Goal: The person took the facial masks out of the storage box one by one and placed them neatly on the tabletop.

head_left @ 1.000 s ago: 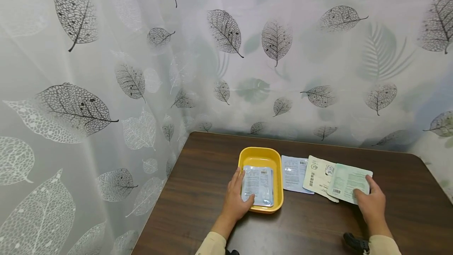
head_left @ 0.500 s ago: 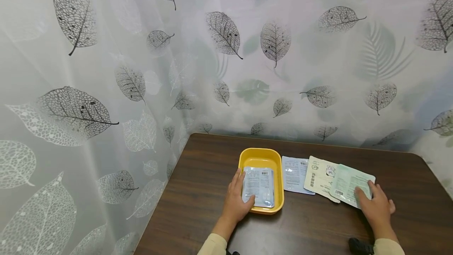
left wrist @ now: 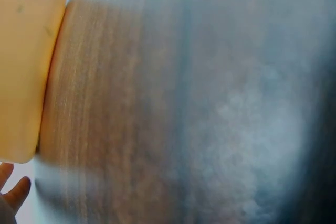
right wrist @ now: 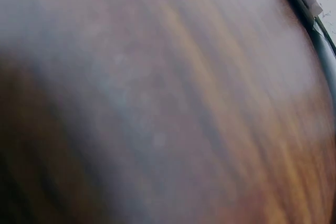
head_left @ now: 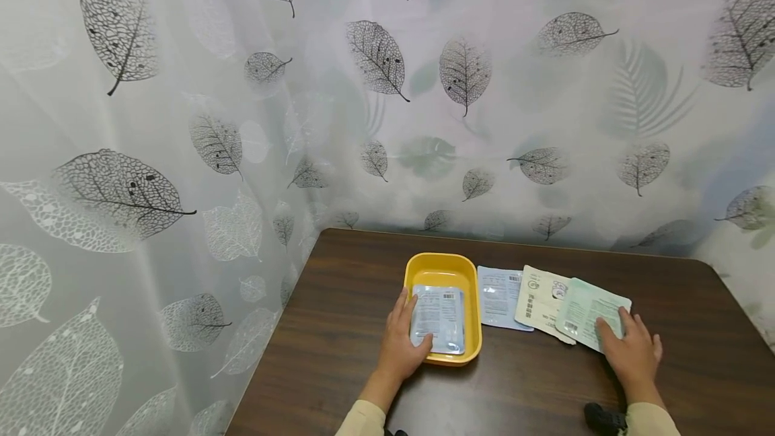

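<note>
In the head view, my left hand [head_left: 399, 340] rests at the left rim and front corner of a yellow tray [head_left: 445, 262], fingers straight, thumb spread toward a shiny light-blue packet [head_left: 437, 318] lying inside. The left wrist view shows the tray's outer wall [left wrist: 26, 66] and a fingertip of that hand [left wrist: 17, 194] close below. On the right, my right hand [head_left: 632, 355] lies on the lower right edge of a pale green packet [head_left: 596, 308], its fingers relaxed and spread. That packet overlaps a cream one [head_left: 541, 303], which overlaps another light-blue packet [head_left: 500, 296] beside the tray.
The dark wood table [head_left: 363, 261] reaches a leaf-printed curtain [head_left: 424, 120] at the back and left. A black strap piece [head_left: 602, 417] shows at the right wrist. Blurred tabletop [right wrist: 173, 103] fills most of the right wrist view.
My right hand has loosened from the green packet's right edge, its fingers now spread apart on it. The packet shifted slightly. My left hand stays at the tray.
</note>
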Action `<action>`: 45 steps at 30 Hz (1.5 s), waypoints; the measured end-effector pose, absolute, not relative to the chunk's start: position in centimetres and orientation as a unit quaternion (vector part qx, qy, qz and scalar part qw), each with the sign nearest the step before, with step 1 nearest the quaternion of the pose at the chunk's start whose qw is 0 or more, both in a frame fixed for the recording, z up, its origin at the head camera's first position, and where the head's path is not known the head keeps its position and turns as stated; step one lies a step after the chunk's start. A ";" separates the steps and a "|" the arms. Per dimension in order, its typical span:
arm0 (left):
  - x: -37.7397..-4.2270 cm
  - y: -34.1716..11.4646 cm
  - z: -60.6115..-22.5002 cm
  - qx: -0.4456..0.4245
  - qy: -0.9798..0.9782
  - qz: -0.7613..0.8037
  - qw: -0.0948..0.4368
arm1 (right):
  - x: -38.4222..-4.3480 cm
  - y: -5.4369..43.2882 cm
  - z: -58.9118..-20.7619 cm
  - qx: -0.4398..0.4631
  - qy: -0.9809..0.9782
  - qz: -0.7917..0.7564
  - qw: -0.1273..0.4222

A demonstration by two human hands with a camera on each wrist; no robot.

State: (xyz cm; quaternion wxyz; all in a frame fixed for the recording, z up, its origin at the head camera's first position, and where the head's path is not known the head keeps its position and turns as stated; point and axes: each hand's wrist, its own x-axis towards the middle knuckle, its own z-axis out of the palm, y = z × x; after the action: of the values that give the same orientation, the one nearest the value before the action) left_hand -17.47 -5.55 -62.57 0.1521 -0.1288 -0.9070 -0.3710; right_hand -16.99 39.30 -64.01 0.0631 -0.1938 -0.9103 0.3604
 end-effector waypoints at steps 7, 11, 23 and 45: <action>-17.5 -5.7 -62.8 -0.125 -0.909 -0.371 0.141 | -16.9 39.1 -64.3 -0.196 -0.910 0.359 0.068; -17.5 -5.7 -62.9 -0.128 -0.909 -0.371 0.140 | -16.7 39.2 -64.2 -0.197 -0.909 0.360 0.069; -17.4 -5.6 -62.7 -0.125 -0.907 -0.379 0.135 | -16.7 39.0 -64.2 -0.198 -0.905 0.365 0.089; -17.6 -5.6 -62.3 -0.128 -0.907 -0.377 0.140 | -16.5 37.5 -62.6 -0.294 -0.764 0.540 0.196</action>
State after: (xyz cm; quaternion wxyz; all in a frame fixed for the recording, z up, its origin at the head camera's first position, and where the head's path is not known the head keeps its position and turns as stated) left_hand -17.65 -5.62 -62.33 0.1404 -0.1285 -0.9065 -0.3768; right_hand -16.55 37.48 -62.59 0.1960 -0.2942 -0.7636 0.5404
